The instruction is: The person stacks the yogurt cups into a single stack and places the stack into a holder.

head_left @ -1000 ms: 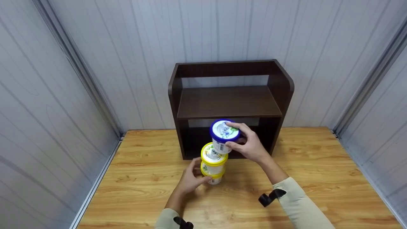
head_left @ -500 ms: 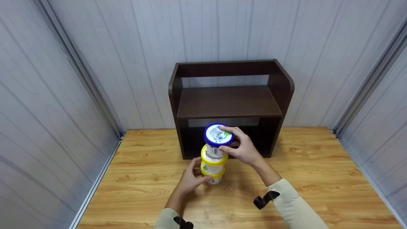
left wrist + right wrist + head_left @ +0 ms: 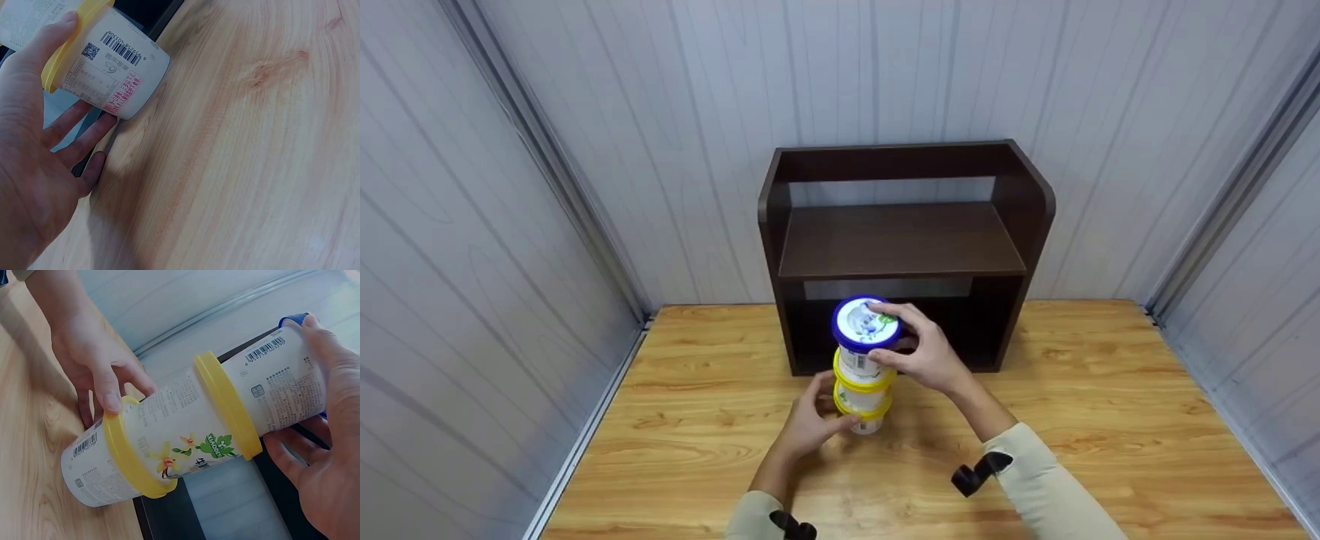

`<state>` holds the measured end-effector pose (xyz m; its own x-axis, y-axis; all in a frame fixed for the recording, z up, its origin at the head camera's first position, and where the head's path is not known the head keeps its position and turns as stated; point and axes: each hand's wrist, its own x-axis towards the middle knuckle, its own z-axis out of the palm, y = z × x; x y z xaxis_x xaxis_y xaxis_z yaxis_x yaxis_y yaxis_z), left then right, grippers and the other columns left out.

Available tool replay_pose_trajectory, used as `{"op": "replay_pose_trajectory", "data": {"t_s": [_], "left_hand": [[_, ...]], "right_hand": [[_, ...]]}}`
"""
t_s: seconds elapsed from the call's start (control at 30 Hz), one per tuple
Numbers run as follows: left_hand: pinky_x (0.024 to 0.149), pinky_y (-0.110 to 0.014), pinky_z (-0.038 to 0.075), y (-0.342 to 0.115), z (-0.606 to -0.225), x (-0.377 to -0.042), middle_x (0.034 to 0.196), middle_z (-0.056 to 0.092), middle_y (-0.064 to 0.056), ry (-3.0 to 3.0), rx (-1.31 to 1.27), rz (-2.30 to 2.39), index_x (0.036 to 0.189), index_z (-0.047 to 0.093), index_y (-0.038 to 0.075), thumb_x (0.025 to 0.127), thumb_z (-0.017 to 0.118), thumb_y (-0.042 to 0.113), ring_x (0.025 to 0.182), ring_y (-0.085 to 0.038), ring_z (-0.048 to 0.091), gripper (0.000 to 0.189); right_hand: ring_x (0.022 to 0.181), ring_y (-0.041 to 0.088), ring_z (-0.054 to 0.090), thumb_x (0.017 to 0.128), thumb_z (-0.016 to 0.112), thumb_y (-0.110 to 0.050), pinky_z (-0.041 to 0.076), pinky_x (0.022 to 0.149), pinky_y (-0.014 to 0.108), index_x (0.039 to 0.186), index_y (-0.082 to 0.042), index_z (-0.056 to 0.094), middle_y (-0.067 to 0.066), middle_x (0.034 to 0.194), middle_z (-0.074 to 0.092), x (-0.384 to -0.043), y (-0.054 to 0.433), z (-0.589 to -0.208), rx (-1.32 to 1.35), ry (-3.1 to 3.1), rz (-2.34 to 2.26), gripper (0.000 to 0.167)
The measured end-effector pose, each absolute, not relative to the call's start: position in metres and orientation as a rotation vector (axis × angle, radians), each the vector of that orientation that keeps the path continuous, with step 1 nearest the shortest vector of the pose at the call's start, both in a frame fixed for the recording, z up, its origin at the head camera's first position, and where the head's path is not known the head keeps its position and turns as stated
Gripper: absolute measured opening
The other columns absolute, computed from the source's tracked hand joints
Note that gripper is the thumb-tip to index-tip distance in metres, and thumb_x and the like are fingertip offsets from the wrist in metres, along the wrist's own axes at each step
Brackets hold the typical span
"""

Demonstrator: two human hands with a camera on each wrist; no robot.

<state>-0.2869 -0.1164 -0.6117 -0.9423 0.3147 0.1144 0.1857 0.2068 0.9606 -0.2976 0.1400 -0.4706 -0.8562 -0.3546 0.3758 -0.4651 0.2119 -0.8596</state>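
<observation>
Wooden tabletop point(image 3: 690, 435): tub stack point(image 3: 861, 399) three high, unreleased.
Right hand point(image 3: 921, 354) grips top blue-lidded tub point(image 3: 858, 322); left hand point(image 3: 808, 426) pinches bottom tub point(image 3: 109, 70).

Head view: we look fwd & down, far enough off for the far edge & both far corners of the surface point(image 3: 682, 465). L wrist view: we're v. close & tilted, lowest cup point(image 3: 115, 67) upper left, surface filling the right. R wrist view: also close & tilted, we face across the stack point(image 3: 169, 416) toward the left hand point(image 3: 93, 363). All 3 share the lowest cup.
</observation>
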Motion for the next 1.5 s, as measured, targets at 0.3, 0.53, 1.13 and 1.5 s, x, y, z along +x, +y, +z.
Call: {"op": "replay_pose_trajectory", "data": {"t_s": [0.3, 0.53, 1.13, 1.5], "left_hand": [[0.116, -0.059, 0.060, -0.116, -0.612, -0.287, 0.147, 0.065, -0.031, 2.351, 0.492, 1.858, 0.163, 0.048, 0.003, 0.093, 0.092, 0.015, 0.130, -0.043, 0.073, 0.083], [0.116, -0.059, 0.060, -0.116, -0.614, -0.287, 0.146, 0.068, -0.028, 2.340, 0.525, 1.863, 0.162, 0.047, 0.003, 0.095, 0.092, 0.019, 0.131, -0.043, 0.073, 0.082], [0.116, -0.059, 0.060, -0.117, -0.613, -0.288, 0.147, 0.067, -0.029, 2.362, 0.500, 1.847, 0.163, 0.048, 0.004, 0.093, 0.092, 0.018, 0.130, -0.041, 0.073, 0.083], [0.114, -0.059, 0.062, -0.117, -0.612, -0.286, 0.149, 0.065, -0.032, 2.347, 0.541, 1.856, 0.163, 0.046, 0.002, 0.094, 0.091, 0.017, 0.129, -0.043, 0.074, 0.084]], "right_hand": [[0.141, 0.035, 0.062, 0.095, 0.093, -0.027, 0.065, 0.104, 0.032, 0.164, -0.016, 0.058, 0.018, 0.158, 0.060, -0.298, 0.140, -0.470, 0.802, -2.409, 1.712, 0.077], [0.142, 0.038, 0.064, 0.094, 0.094, -0.023, 0.065, 0.106, 0.039, 0.168, -0.014, 0.051, 0.020, 0.164, 0.056, -0.297, 0.140, -0.469, 0.795, -2.415, 1.710, 0.086], [0.145, 0.049, 0.065, 0.095, 0.091, -0.012, 0.065, 0.107, 0.060, 0.169, -0.009, 0.048, 0.027, 0.164, 0.057, -0.294, 0.170, -0.485, 0.760, -2.366, 1.724, 0.085], [0.145, 0.054, 0.063, 0.093, 0.092, -0.007, 0.063, 0.108, 0.064, 0.165, -0.002, 0.051, 0.030, 0.164, 0.056, -0.292, 0.179, -0.507, 0.748, -2.349, 1.744, 0.083]]}}
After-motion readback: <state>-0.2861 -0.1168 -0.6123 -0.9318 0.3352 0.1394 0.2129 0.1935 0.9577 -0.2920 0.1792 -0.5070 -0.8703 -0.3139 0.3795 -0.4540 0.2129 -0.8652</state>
